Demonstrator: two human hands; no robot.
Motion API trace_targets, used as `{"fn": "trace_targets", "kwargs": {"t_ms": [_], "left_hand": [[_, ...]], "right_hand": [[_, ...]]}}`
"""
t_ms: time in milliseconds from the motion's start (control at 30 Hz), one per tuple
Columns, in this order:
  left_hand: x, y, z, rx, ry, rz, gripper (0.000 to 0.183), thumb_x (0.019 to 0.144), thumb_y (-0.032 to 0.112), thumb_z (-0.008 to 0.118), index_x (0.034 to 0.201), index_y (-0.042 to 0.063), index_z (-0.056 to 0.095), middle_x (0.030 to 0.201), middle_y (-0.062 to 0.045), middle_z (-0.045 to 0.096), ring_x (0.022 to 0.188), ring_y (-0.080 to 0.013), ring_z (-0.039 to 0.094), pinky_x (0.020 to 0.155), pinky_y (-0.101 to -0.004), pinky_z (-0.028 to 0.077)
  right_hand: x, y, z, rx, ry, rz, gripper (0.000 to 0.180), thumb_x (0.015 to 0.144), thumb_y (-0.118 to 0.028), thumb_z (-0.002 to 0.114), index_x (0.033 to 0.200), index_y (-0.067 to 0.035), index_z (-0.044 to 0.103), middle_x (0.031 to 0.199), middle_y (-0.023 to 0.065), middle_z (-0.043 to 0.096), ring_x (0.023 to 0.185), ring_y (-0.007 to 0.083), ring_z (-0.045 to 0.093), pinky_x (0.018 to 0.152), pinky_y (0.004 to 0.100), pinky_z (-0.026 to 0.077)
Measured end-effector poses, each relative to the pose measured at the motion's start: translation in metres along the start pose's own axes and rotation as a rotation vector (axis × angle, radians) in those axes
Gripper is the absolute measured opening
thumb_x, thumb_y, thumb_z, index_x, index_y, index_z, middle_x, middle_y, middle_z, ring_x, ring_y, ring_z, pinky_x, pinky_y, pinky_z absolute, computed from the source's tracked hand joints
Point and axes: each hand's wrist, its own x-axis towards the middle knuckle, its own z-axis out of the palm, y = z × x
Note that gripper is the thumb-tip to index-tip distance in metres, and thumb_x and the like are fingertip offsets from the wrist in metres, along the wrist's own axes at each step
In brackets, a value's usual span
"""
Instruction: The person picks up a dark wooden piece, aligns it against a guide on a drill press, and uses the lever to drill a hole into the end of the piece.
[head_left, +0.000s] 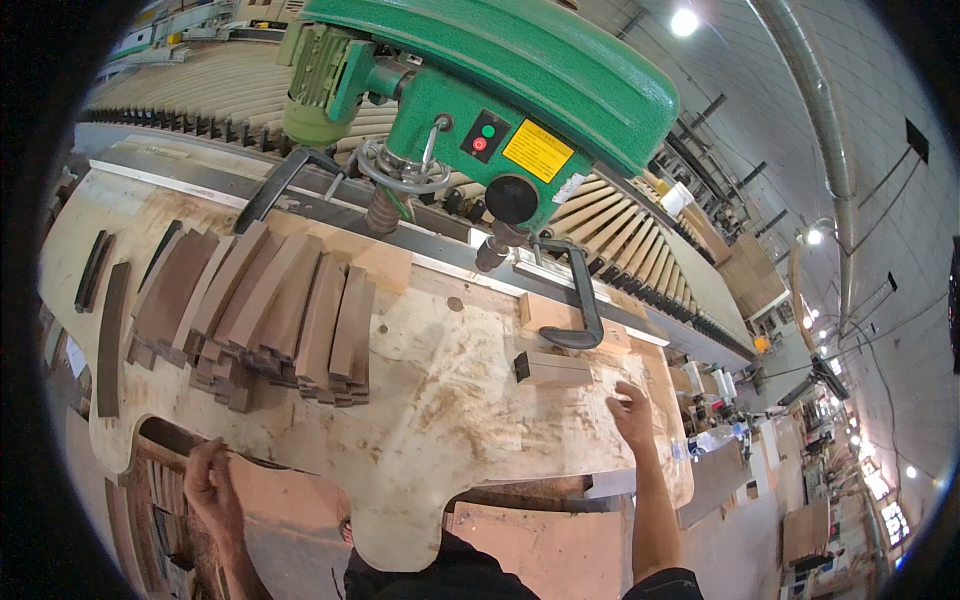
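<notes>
My right hand (632, 412) hovers over the right part of the plywood worktop (450, 435), its fingers bent and thumb apart with nothing between them. Just beyond it lies a short wooden block (555, 370), seemingly two pieces side by side, with a dark end. At the worktop's cut-out near edge is my left hand (206, 476), fingers curled; whether it holds something small cannot be seen. A large stack of brown wooden strips (255, 300) sits beyond that hand. One curved dark strip (113, 341) lies apart on the left.
A green drill press (465, 142) with a chuck (491, 253) overhangs the far edge. Black C-clamps (581, 300) (274, 187) grip the fence (450, 270). A roller conveyor (615, 232) runs behind. More wood strips (169, 495) stand below the left edge; a plastic bottle (712, 440) is at right.
</notes>
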Motion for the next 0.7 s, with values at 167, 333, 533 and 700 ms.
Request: {"fn": "trace_targets", "kwargs": {"t_ms": [167,333,533,700], "left_hand": [[-0.03,0.044,0.026,0.157,-0.135,0.013,0.01,0.089,0.001,0.056,0.091,-0.004,0.064,0.086,-0.014,0.063,0.077,-0.0227,0.06,0.068,-0.0341,0.048],[-0.061,0.075,0.044,0.243,-0.119,-0.092,0.012,0.088,0.003,0.058,0.093,-0.004,0.065,0.085,-0.015,0.063,0.075,-0.022,0.06,0.065,-0.0329,0.048],[-0.086,0.118,0.061,0.28,-0.032,0.024,0.011,0.083,-0.003,0.059,0.092,-0.006,0.065,0.089,-0.016,0.064,0.079,-0.0239,0.063,0.07,-0.032,0.05],[-0.117,0.127,0.147,0.132,-0.278,0.054,0.023,0.074,0.003,0.065,0.096,0.001,0.064,0.098,-0.017,0.064,0.09,-0.0289,0.063,0.075,-0.0379,0.051]], "right_hand": [[0.048,-0.054,0.04,-0.402,-0.288,-0.385,0.076,0.068,-0.021,0.08,0.133,-0.004,0.044,0.129,0.017,0.051,0.123,0.0378,0.044,0.1,0.0454,0.039],[0.093,-0.066,0.058,-0.551,-0.597,-0.489,0.084,0.065,-0.03,0.08,0.136,-0.006,0.04,0.132,0.0172,0.049,0.128,0.0362,0.038,0.105,0.0473,0.032],[0.125,-0.066,0.095,-0.59,-0.739,-0.677,0.078,0.066,-0.04,0.076,0.13,-0.006,0.046,0.128,0.0179,0.053,0.121,0.037,0.047,0.103,0.0499,0.033],[0.115,-0.022,0.08,-0.299,-0.664,-0.718,0.058,0.07,-0.039,0.075,0.109,0.001,0.057,0.097,0.0241,0.061,0.091,0.0409,0.058,0.078,0.0459,0.048]]}}
